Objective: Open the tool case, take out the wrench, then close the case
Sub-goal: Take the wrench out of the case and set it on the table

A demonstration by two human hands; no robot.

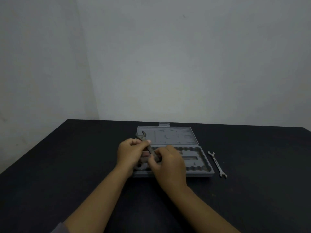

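Both hands, left (130, 151) & right (165, 163), pinch 1 dark wrench (148, 146) over open case (193, 142); 2nd wrench (217, 163) on table (84, 157).

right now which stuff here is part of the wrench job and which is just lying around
In the job:
- open grey tool case
- dark wrench, held over the case by left hand and right hand

Lying about:
- slim silver wrench on the black table, right of the case

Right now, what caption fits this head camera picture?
Both hands, left hand and right hand, lift a dark wrench from the open tool case.
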